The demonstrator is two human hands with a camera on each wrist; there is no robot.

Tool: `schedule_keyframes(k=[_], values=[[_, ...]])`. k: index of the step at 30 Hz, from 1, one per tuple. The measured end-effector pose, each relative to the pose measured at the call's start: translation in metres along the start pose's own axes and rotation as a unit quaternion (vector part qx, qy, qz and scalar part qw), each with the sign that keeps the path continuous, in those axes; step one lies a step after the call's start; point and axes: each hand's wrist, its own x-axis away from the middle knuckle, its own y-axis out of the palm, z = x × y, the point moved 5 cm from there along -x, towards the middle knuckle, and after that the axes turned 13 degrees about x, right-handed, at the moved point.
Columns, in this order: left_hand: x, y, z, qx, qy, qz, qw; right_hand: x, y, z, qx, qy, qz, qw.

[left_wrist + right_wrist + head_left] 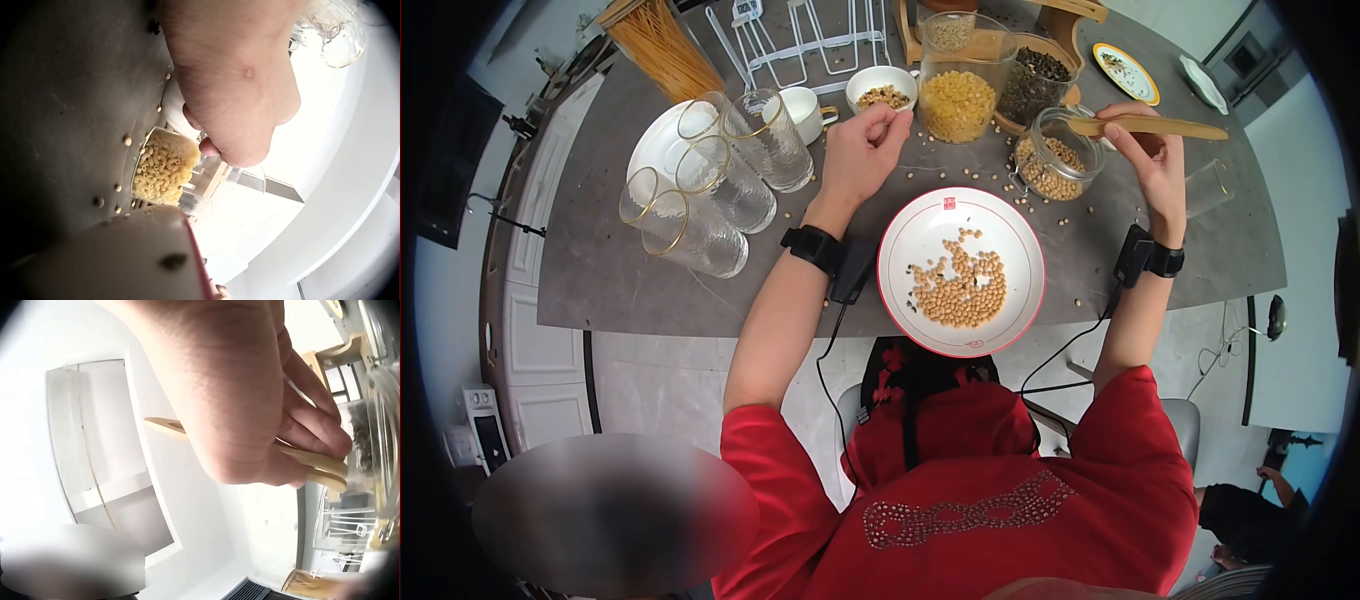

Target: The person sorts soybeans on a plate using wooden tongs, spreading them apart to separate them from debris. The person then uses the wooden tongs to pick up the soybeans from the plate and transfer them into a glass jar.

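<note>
My left hand (865, 158) is at the near rim of a small white bowl (862, 88) with mixed grains in it, thumb and fingers pinching the rim. In the left wrist view its fingertips overlap the bowl's edge, and the back of the hand hides the rest. With my right hand (1157, 165) I grip wooden tongs (1175, 126), whose tips point left over the mouth of a glass jar (1090, 178) of soybeans. Between my forearms sits a white plate (900, 225) with a red rim, bearing soybeans (965, 295) and a few dark bits.
Several tall gold-rimmed glasses (718, 240) and a white cup (805, 118) stand at left. Behind are a macaroni container (956, 105), a dark-filled jar (1037, 85), a wire rack (810, 45) and spaghetti (665, 55). Loose beans lie about; another glass (1208, 190) is at right.
</note>
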Motion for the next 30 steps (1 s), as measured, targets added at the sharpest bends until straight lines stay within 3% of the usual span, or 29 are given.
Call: schedule_keyframes(k=[2,5,6,12,19,24,28,30], values=[[0.003,0.000,0.001,-0.004,-0.003,0.000,1.000,0.003,0.006,-0.003,-0.053,-0.010,-0.005,0.999],[0.003,0.000,0.002,0.005,0.006,0.001,1.000,0.008,0.045,-0.033,-0.079,-0.033,-0.151,0.985],[0.001,-0.001,0.004,0.002,0.008,0.003,1.000,0.006,0.054,-0.037,0.008,-0.075,-0.200,0.977],[0.003,-0.003,0.004,-0.040,-0.049,-0.024,0.998,0.019,0.093,-0.044,0.010,-0.079,-0.318,0.945],[0.003,0.000,0.003,-0.033,-0.047,-0.029,0.998,0.022,0.097,-0.047,0.036,-0.085,-0.343,0.935],[0.004,-0.001,0.003,-0.040,-0.050,-0.035,0.997,0.024,0.100,-0.052,0.053,-0.147,-0.351,0.923],[0.001,-0.002,0.003,-0.031,-0.039,-0.024,0.998,0.025,0.104,-0.052,0.077,-0.107,-0.377,0.917],[0.005,-0.002,0.003,-0.038,-0.044,-0.032,0.998,0.026,0.104,-0.050,0.072,-0.154,-0.313,0.935]])
